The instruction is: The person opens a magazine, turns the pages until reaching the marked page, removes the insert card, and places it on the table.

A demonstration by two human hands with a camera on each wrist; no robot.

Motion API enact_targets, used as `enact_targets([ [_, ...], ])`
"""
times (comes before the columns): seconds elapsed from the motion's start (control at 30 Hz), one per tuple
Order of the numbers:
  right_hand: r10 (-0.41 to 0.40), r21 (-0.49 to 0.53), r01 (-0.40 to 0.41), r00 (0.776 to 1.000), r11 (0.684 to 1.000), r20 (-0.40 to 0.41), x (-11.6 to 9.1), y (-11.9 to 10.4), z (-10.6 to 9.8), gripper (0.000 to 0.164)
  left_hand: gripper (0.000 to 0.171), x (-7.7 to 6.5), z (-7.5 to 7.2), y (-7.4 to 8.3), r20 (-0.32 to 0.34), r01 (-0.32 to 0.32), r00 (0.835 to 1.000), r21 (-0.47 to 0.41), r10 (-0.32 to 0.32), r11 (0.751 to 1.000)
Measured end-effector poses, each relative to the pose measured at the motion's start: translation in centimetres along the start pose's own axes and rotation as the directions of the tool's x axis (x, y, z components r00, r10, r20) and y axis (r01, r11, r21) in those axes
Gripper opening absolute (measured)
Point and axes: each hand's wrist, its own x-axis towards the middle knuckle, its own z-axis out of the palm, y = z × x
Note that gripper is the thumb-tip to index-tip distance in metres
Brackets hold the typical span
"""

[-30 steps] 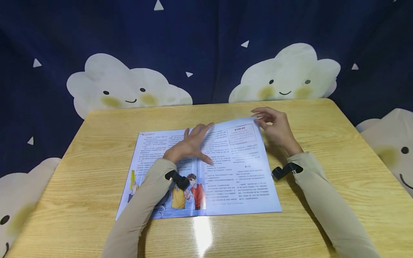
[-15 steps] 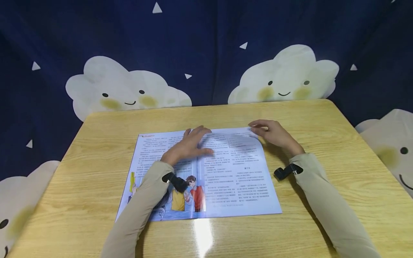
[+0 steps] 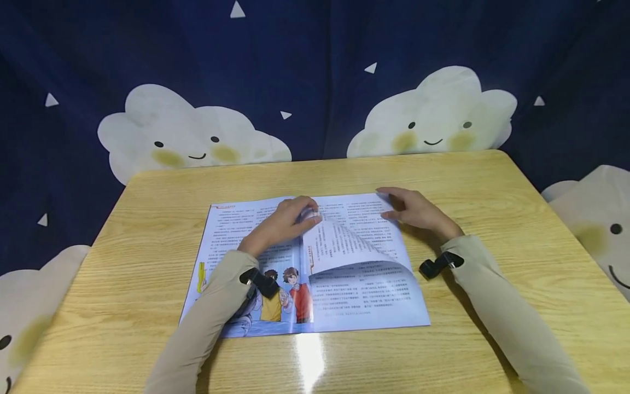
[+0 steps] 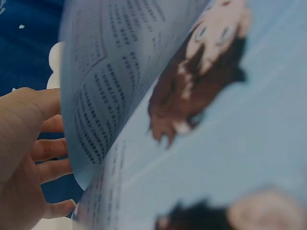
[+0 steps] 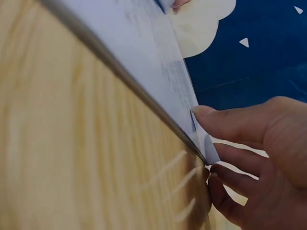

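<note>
An open magazine (image 3: 366,309) lies on the wooden table, with printed text and a colour picture of people across its lower left. From its right side a page (image 3: 322,251) curls over toward the spine. My left hand (image 3: 284,221) holds that page's corner near the top of the spine; in the left wrist view the thumb and fingers sit on either side of the sheet. My right hand (image 3: 418,210) is at the magazine's upper right corner, thumb and index finger apart. In the right wrist view its thumb touches the paper and several fingers lie by the corner.
The wooden table (image 3: 492,219) extends around the magazine on all sides. Behind it hangs a dark blue curtain (image 3: 315,65) printed with white clouds and triangles. Black wrist cameras are strapped over beige sleeves.
The page's upper right corner has left my right hand and folded over to my left hand, whose fingers have closed on it. My right hand has lowered slightly and stays by the magazine's corner.
</note>
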Motion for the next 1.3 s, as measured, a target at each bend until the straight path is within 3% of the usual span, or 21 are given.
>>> enact_targets([
  [0.17,-0.024,-0.029,0.023,1.0,0.999,-0.011,0.0,0.0,0.3,0.06,0.039,-0.9,-0.2,0.4,0.06,-0.036,0.998,0.103,0.03,0.994],
  [0.27,-0.019,-0.005,0.019,0.999,1.0,-0.037,0.0,0.3,0.6,0.057,0.041,-1.6,-0.2,0.6,0.087,-0.021,0.996,0.127,0.01,0.992],
  [0.37,-0.006,0.106,0.013,0.998,0.994,-0.065,0.0,1.0,0.8,0.054,0.041,-2.3,-0.2,0.7,0.092,0.007,0.996,0.124,-0.019,0.992],
  [0.5,0.022,0.289,0.013,0.993,0.957,-0.117,-0.4,2.1,0.9,0.048,0.042,-3.0,-0.2,0.9,0.098,0.055,0.993,0.109,-0.066,0.993],
  [0.6,0.034,0.334,0.022,0.987,0.942,-0.159,-0.6,2.4,0.9,0.045,0.044,-3.2,-0.2,1.0,0.104,0.087,0.99,0.105,-0.098,0.991],
  [0.8,0.026,0.267,0.031,0.978,0.963,-0.208,-0.4,2.4,1.3,0.041,0.048,-3.5,-0.4,1.6,0.131,0.123,0.982,0.124,-0.139,0.985],
  [1.0,0.053,0.214,0.0,0.97,0.977,-0.239,-0.6,2.3,1.8,0.041,0.049,-3.9,-0.7,1.8,0.204,0.105,0.969,0.161,-0.137,0.981],
  [1.3,0.006,0.212,0.046,0.971,0.976,-0.238,-0.3,2.2,2.2,0.043,0.039,-4.1,-1.5,1.4,0.199,0.168,0.96,0.159,-0.199,0.973],
])
